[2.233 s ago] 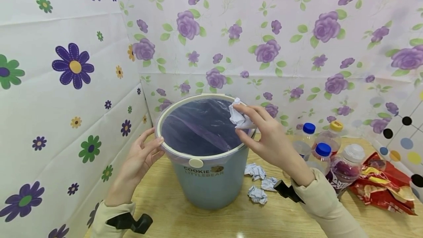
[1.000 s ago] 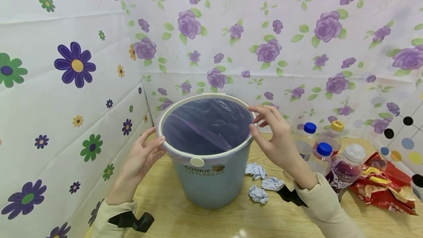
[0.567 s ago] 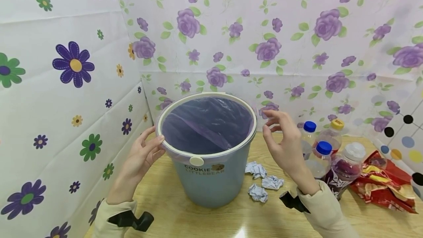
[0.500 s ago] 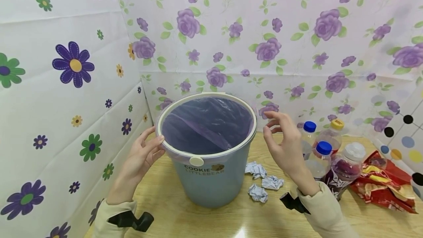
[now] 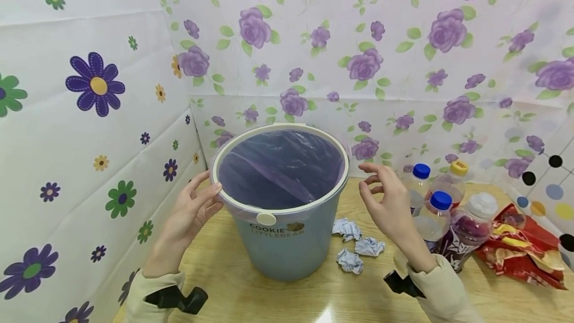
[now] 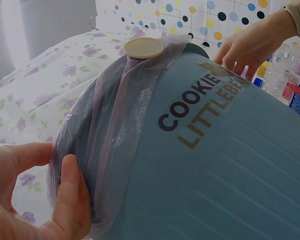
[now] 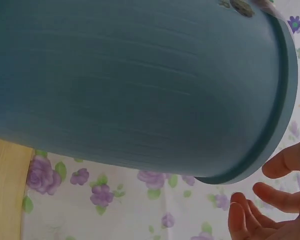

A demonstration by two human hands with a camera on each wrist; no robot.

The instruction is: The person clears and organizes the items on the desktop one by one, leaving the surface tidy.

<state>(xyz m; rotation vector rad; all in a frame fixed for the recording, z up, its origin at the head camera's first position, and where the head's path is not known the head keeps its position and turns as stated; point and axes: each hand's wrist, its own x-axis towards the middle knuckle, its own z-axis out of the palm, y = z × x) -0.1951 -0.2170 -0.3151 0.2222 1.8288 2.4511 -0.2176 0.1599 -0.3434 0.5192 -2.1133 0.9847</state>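
A blue-grey trash can with a cream rim stands on the wooden table, lined with a thin purple plastic bag. My left hand holds the can's left rim, thumb on top and fingers against the outside; in the left wrist view its fingers press the bag's folded-over edge. Just right of the can, my right hand hovers with loosely bent fingers and nothing in them. The right wrist view shows those fingertips apart from the can's rim. Below that hand lie crumpled paper balls.
Several plastic bottles with blue, yellow and white caps stand right of my right hand. A crumpled red snack bag lies at the far right. Flower-printed sheets rise behind and to the left of the can.
My right hand held a crumpled paper ball over the can's right rim; the ball has left the hand and is out of sight. The hand has drawn back right. My left hand stays put.
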